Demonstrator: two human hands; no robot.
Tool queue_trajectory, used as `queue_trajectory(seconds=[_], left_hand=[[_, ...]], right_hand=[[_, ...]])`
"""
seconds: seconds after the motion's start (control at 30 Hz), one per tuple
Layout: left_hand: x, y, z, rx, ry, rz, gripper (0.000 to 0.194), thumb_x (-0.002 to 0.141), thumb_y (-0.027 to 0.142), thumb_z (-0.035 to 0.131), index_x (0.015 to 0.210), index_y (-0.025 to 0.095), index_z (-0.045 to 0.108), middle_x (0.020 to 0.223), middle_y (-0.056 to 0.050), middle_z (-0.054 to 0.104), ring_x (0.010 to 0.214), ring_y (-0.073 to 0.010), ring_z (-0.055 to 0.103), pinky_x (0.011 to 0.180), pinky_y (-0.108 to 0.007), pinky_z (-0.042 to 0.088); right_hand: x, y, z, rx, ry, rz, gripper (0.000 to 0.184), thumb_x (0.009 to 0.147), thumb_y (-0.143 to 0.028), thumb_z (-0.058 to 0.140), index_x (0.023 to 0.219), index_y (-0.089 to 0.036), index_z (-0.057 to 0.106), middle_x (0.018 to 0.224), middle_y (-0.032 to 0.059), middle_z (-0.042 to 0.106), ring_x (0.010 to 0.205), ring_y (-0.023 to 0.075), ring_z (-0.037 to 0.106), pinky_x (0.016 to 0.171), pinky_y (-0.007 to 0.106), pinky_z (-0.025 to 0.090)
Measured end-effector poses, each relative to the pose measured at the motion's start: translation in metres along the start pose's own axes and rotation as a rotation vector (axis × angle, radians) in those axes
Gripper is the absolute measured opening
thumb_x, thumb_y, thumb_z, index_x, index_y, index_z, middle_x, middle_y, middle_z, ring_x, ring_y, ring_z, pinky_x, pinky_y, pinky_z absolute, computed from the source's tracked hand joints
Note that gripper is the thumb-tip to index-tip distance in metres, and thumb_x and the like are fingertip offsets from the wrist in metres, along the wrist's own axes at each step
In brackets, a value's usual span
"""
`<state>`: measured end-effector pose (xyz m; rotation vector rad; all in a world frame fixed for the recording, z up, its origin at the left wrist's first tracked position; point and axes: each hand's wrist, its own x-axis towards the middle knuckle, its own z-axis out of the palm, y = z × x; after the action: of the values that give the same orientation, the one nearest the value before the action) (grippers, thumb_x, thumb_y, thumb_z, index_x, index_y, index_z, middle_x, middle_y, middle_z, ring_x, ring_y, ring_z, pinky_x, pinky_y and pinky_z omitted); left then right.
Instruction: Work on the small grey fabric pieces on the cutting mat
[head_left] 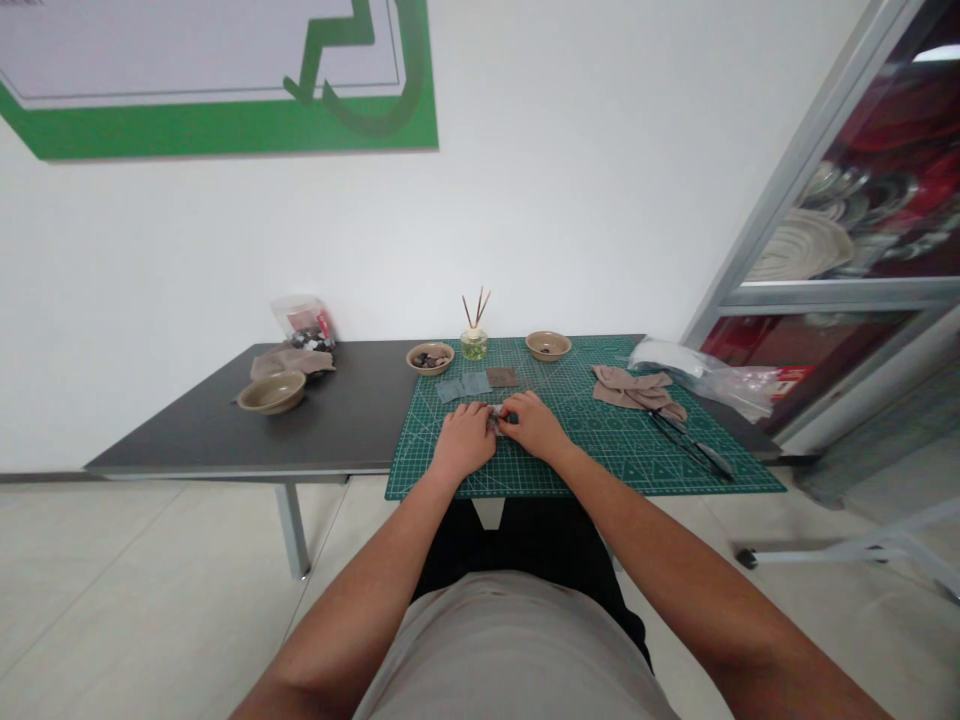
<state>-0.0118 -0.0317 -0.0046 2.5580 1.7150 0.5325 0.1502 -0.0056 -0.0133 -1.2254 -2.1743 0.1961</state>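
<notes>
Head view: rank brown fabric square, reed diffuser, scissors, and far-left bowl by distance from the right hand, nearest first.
From the right hand:
1. Brown fabric square, just behind the hand on the green mat.
2. Reed diffuser, farther back, at the mat's rear edge.
3. Scissors, off to the right on the mat.
4. Far-left bowl, on the bare dark table, well left of the mat.

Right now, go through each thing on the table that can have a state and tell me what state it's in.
Left hand: resting on the cutting mat, pinching a small grey piece.
Right hand: pinching the same piece.
Reed diffuser: upright, sticks in.
Middle bowl: holds dark bits.
Right bowl: upright, contents unclear.
Left bowl: upright, looks empty.
Fabric squares: laid flat.
Scissors: lying flat, blades together.
</notes>
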Motion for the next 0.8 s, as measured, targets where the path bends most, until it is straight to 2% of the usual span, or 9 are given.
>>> queue_trajectory(seconds=[0.13,0.27,0.4,0.5,0.67,0.8], left_hand=[[0.0000,0.0002,-0.0012,0.024,-0.024,-0.008,0.036,0.094,0.026,0.039,0.126,0.022,0.055,0.131,-0.008,0.058,0.116,-0.0243,0.050,0.093,-0.040,0.041],[-0.0002,-0.0001,-0.0016,0.030,-0.025,-0.001,0.037,0.094,0.027,0.038,0.127,0.021,0.055,0.132,-0.007,0.057,0.116,-0.0245,0.049,0.092,-0.040,0.041],[-0.0004,0.0009,-0.0021,0.037,-0.017,0.005,0.036,0.094,0.027,0.039,0.124,0.021,0.057,0.128,-0.008,0.058,0.114,-0.0247,0.050,0.091,-0.040,0.041],[-0.0003,0.0017,-0.0022,0.036,-0.014,-0.004,0.035,0.094,0.027,0.038,0.124,0.021,0.056,0.128,-0.008,0.058,0.115,-0.0247,0.050,0.091,-0.040,0.041],[-0.0004,0.0009,-0.0018,0.030,-0.023,-0.012,0.035,0.093,0.027,0.041,0.124,0.022,0.056,0.127,-0.008,0.058,0.114,-0.0244,0.050,0.091,-0.040,0.041],[-0.0007,0.0005,-0.0017,0.042,-0.004,-0.007,0.034,0.093,0.028,0.040,0.122,0.021,0.057,0.125,-0.007,0.059,0.112,-0.0247,0.050,0.090,-0.040,0.042]], right_hand=[[-0.0004,0.0000,0.0004,-0.006,-0.032,-0.049,0.009,0.082,-0.017,0.065,0.075,-0.020,0.061,0.083,0.0015,0.063,0.082,0.0180,0.051,0.083,0.032,0.037],[-0.0005,0.0004,0.0009,-0.086,0.000,-0.016,0.010,0.083,-0.019,0.063,0.074,-0.020,0.059,0.082,0.0034,0.061,0.084,0.0202,0.050,0.080,0.033,0.037],[0.0004,0.0009,0.0017,-0.005,-0.042,-0.072,0.008,0.083,-0.018,0.063,0.076,-0.020,0.060,0.084,0.0017,0.064,0.082,0.0181,0.051,0.084,0.032,0.036],[0.0004,0.0005,0.0015,-0.022,-0.001,-0.003,0.010,0.081,-0.019,0.065,0.072,-0.020,0.060,0.081,0.0018,0.063,0.082,0.0187,0.050,0.081,0.032,0.035],[0.0000,0.0001,-0.0001,0.023,-0.040,-0.061,0.008,0.081,-0.017,0.064,0.074,-0.020,0.061,0.081,0.0011,0.065,0.079,0.0172,0.050,0.081,0.031,0.035],[0.0009,0.0013,0.0011,-0.014,0.019,-0.001,0.012,0.081,-0.018,0.063,0.070,-0.019,0.059,0.078,0.0018,0.062,0.080,0.0186,0.049,0.079,0.031,0.034]])
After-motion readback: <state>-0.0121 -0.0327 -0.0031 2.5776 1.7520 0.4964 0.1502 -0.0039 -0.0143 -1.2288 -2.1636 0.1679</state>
